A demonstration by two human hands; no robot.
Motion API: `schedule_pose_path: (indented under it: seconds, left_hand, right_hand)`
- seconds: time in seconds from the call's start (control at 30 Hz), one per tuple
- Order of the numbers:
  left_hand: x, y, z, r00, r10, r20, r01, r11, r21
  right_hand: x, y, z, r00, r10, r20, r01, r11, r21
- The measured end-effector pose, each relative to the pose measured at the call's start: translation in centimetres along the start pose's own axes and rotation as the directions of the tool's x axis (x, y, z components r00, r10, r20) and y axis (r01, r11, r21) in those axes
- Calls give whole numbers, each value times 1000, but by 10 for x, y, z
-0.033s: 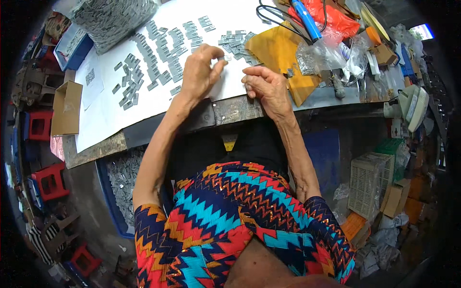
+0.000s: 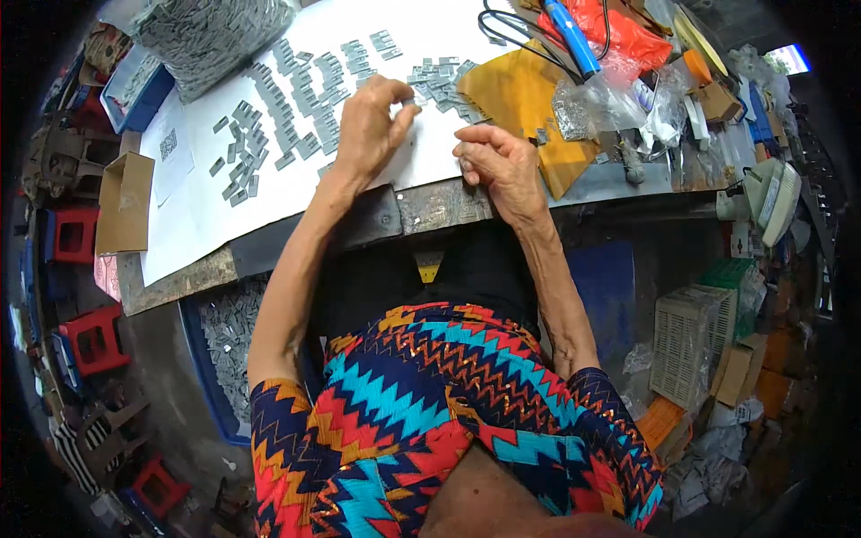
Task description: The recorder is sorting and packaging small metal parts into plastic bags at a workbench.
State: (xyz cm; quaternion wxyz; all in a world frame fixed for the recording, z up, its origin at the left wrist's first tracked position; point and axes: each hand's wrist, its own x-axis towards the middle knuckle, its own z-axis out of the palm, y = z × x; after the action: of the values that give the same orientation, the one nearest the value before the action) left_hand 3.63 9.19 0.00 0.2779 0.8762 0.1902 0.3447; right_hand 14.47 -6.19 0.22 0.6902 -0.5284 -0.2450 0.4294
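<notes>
Over the white sheet (image 2: 300, 193), my left hand (image 2: 368, 130) pinches a small grey piece between thumb and forefinger, mostly covered by the fingertips. To its right, my right hand (image 2: 504, 166) hovers by the table's front edge with curled fingers; what they hold, if anything, I cannot make out. Rows of small flat grey metal pieces (image 2: 291, 125) lie left of and beyond my left hand. A looser heap of such pieces (image 2: 441, 85) sits past the gap between my hands, against a yellow-brown sheet (image 2: 520, 99).
A bulging clear bag of grey pieces (image 2: 211, 40) stands at the far left, near a blue bin (image 2: 136, 85) and an open cardboard box (image 2: 124, 202). A blue tool (image 2: 572, 36) with a black cord and plastic bags crowd the right. Below, a blue tray (image 2: 202, 359) holds more pieces.
My left hand has shifted slightly left, its pinched fingertips moving a little away from the right hand. The right hand stays nearly still.
</notes>
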Motion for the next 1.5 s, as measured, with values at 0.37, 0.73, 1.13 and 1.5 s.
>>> schedule_pose_path:
  seconds: [0.37, 0.73, 1.13, 1.5]
  left_hand:
    - [59, -65, 26, 991, -74, -111, 98, 969, 228]
    - [66, -69, 34, 996, -45, -79, 75, 889, 451]
    - [50, -49, 31, 999, 25, 34, -34, 944, 327]
    - [50, -40, 30, 987, 68, 148, -100, 970, 223]
  right_hand:
    - [-25, -12, -16, 999, -23, -25, 22, 997, -71]
    - [-25, -11, -24, 999, -14, -36, 8, 987, -162]
    - [-22, -22, -39, 996, -69, -65, 59, 988, -143]
    - [-5, -44, -68, 967, -197, -162, 164, 967, -196]
